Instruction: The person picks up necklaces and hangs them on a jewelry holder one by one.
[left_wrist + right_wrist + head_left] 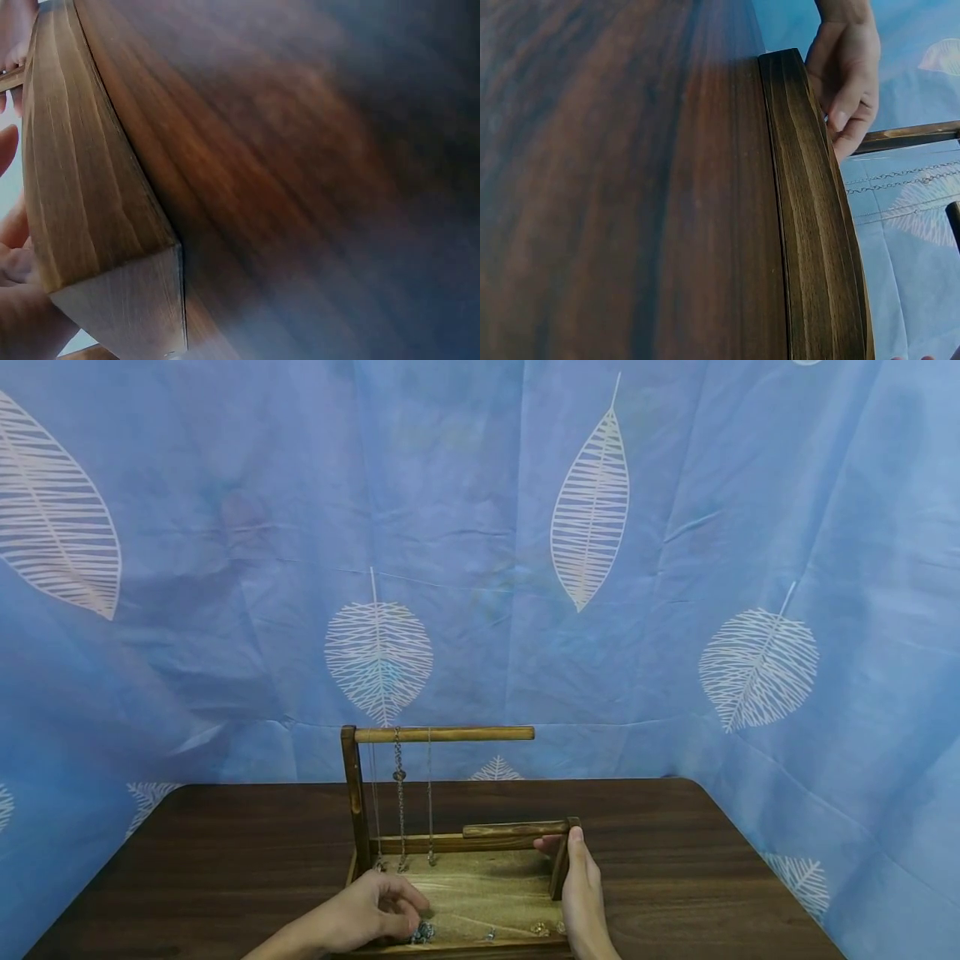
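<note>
A wooden jewelry stand (442,734) with a tray base stands on the table before me. My right hand (583,893) grips its short right post (559,870), thumb near the top and fingertips showing behind. My left hand (382,906) reaches over the tray's front left, fingers bent, thumb tip right at some blue-green jewelry (425,932). I cannot tell whether it pinches any of that. Several necklaces (401,810) hang from the tall upper bar. In the right wrist view, the left hand (847,82) dips behind the tray's front wall (810,195).
Small gold-coloured pieces (540,929) and a small bluish piece (491,934) lie along the tray's front. A shorter wooden bar (513,830) extends left from the right post. The dark wood table (675,860) ends at a blue leaf-patterned cloth (480,527).
</note>
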A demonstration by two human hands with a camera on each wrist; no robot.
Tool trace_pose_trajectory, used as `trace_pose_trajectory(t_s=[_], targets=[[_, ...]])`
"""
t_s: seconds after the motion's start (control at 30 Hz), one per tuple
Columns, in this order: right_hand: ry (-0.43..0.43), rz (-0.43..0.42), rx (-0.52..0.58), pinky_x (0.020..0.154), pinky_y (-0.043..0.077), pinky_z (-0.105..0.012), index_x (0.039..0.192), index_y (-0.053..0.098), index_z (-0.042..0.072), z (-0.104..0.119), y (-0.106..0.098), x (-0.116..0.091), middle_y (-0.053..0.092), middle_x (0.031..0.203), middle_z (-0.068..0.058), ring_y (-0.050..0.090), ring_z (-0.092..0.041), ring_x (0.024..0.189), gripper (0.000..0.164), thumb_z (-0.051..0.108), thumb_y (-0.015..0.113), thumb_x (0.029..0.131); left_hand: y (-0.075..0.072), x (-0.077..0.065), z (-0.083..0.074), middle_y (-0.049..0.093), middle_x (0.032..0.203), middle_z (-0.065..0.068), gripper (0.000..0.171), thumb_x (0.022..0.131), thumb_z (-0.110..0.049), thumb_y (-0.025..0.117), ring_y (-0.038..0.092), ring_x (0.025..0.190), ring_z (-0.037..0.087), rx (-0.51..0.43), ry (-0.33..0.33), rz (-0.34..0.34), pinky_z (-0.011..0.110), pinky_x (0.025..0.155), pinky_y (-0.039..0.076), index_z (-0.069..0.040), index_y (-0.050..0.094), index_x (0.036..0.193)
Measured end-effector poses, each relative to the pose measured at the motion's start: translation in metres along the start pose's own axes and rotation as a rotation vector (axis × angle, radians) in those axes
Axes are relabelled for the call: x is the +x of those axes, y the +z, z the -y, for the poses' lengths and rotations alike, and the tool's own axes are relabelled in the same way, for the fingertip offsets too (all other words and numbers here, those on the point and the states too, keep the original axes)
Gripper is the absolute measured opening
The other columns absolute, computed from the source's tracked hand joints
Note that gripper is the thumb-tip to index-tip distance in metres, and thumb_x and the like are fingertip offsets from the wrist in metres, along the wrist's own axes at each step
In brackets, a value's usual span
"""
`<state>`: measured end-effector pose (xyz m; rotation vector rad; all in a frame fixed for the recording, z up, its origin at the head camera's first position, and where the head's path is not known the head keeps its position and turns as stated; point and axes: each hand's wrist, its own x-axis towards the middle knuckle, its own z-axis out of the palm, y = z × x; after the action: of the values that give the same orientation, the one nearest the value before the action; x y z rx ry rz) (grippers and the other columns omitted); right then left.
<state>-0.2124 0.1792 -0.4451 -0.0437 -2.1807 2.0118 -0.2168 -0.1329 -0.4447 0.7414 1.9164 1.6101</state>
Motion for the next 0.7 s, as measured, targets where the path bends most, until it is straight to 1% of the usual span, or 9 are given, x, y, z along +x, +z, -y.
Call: trace_pose_trajectory(t_s=[0.1, 0.23, 0.37, 0.5, 0.6, 0.7], targets=[[-0.014, 0.001, 0.000, 0.103, 0.037, -0.059, 0.125, 0.056, -0.005, -0.0002, 0.0000, 0.0002, 0.061, 0.123, -0.019, 0.050, -0.039, 0.125, 0.074, 0.056, 0.016, 0.108, 0.0023, 0.0008, -0.0004, 0.069, 0.101, 0.012, 0.021, 0.095, 0.000, 0.066, 0.064, 0.090, 0.020, 0.029, -0.039, -0.012, 0.026, 0.073, 0.054, 0.010, 0.068, 0.114], [-0.023, 0.001, -0.004, 0.104, 0.037, -0.061, 0.124, 0.056, -0.003, -0.0007, 0.0002, 0.0000, 0.061, 0.122, -0.020, 0.050, -0.040, 0.124, 0.072, 0.054, 0.016, 0.108, 0.0052, 0.0014, -0.0012, 0.069, 0.098, 0.009, 0.016, 0.093, 0.001, 0.069, 0.064, 0.088, 0.021, 0.079, -0.082, -0.031, 0.027, 0.071, 0.055, 0.006, 0.072, 0.107], [-0.024, -0.004, -0.003, 0.103, 0.037, -0.060, 0.123, 0.056, -0.003, -0.0011, 0.0006, -0.0003, 0.061, 0.121, -0.020, 0.051, -0.040, 0.124, 0.071, 0.054, 0.016, 0.108, 0.0056, 0.0021, -0.0009, 0.070, 0.089, 0.009, 0.015, 0.092, 0.003, 0.069, 0.064, 0.078, 0.018, 0.103, -0.086, -0.049, 0.025, 0.067, 0.054, 0.006, 0.073, 0.106], [-0.024, -0.002, 0.000, 0.103, 0.037, -0.060, 0.123, 0.056, -0.003, -0.0014, 0.0004, 0.0003, 0.061, 0.121, -0.020, 0.050, -0.040, 0.124, 0.072, 0.055, 0.016, 0.108, 0.0065, 0.0042, 0.0010, 0.067, 0.089, 0.007, 0.014, 0.091, 0.007, 0.066, 0.053, 0.066, 0.011, 0.126, -0.084, -0.068, 0.021, 0.059, 0.045, 0.005, 0.073, 0.102], [-0.020, 0.004, 0.002, 0.103, 0.037, -0.060, 0.123, 0.056, -0.003, -0.0016, -0.0002, 0.0007, 0.060, 0.122, -0.020, 0.049, -0.040, 0.124, 0.073, 0.056, 0.016, 0.108, 0.0079, 0.0059, 0.0030, 0.066, 0.088, 0.005, 0.013, 0.089, 0.009, 0.067, 0.049, 0.063, 0.010, 0.189, -0.087, -0.089, 0.021, 0.056, 0.041, 0.002, 0.074, 0.098], [-0.018, 0.005, 0.003, 0.103, 0.037, -0.060, 0.124, 0.056, -0.004, -0.0019, -0.0009, 0.0008, 0.060, 0.123, -0.020, 0.049, -0.040, 0.125, 0.073, 0.056, 0.016, 0.108, 0.0095, 0.0069, 0.0039, 0.066, 0.079, 0.004, 0.014, 0.086, 0.010, 0.070, 0.054, 0.062, 0.011, 0.265, -0.095, -0.111, 0.022, 0.056, 0.044, -0.001, 0.075, 0.092]])
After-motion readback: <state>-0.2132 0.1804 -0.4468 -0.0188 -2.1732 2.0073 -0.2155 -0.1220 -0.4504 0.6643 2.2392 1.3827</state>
